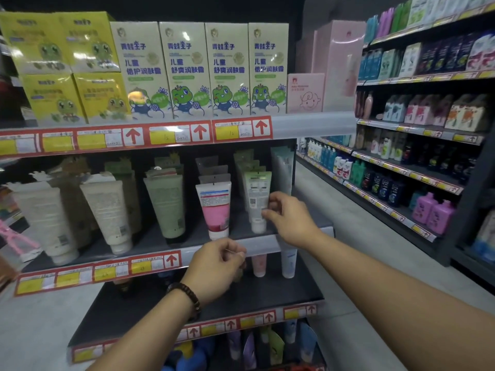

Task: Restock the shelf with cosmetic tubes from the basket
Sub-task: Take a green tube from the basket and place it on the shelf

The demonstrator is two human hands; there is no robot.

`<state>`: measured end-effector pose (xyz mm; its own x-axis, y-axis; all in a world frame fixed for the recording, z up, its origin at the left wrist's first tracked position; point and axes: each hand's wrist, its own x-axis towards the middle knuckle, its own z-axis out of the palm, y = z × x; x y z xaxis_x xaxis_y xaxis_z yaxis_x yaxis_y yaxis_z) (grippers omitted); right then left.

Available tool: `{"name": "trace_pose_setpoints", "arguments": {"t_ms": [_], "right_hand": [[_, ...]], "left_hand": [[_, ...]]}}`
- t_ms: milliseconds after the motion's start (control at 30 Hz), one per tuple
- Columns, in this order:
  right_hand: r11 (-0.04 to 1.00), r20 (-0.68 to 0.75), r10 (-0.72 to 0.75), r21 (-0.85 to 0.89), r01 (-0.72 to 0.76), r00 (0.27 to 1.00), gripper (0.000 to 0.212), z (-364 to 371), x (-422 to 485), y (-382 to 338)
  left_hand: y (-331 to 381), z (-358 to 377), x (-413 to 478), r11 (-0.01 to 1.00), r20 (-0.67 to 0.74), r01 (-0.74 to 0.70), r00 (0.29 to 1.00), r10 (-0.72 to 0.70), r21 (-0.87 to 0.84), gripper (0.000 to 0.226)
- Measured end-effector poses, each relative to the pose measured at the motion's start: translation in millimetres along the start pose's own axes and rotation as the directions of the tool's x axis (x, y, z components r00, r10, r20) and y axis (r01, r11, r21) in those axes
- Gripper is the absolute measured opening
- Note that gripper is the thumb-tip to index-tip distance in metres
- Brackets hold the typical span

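Right now the green-and-white tube (257, 195) stands cap-down at the front of the middle shelf (150, 241), heading its own row near the shelf's right end, just beside the pink tube (215, 207). The right hand (290, 218) takes it from the side, fingers (276, 199) and thumb pinching its lower half just above the cap. The step looks like seating and squaring it. I would hold the pinch low, settle the cap flat on the board and line the tube up with its neighbours before letting go, since a tall tube on a small cap will likely tip into the row behind. The left hand (217, 266) hovers at the price strip (262, 246) with fingers curled together; whether they hold anything I cannot tell
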<state>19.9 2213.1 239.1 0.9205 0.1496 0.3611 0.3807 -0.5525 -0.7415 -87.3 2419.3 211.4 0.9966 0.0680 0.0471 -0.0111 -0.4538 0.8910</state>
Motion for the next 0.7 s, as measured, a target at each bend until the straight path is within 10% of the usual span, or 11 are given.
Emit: {"name": "trace_pose_setpoints", "arguments": {"t_ms": [300, 467, 700], "right_hand": [[0.967, -0.233, -0.219, -0.179, 0.18, 0.948, 0.021, 18.2, -89.9, 0.1], [0.92, 0.326, -0.262, -0.199, 0.336, 0.908, 0.015, 75.1, -197.4, 43.2], [0.889, 0.77, 0.225, -0.413, 0.198, 0.598, 0.026, 148.8, -315.3, 123.8]], "left_hand": [[-68.6, 2.4, -49.1, 0.9, 0.181, -0.128, 0.982, 0.056, 0.416, 0.008], [-157.2, 25.2, -115.1, 0.783, 0.34, -0.138, 0.935, -0.098, 0.606, 0.012], [-270.2, 46.2, -190.4, 0.665, 0.456, -0.046, 0.763, -0.458, 0.745, 0.024]]}}
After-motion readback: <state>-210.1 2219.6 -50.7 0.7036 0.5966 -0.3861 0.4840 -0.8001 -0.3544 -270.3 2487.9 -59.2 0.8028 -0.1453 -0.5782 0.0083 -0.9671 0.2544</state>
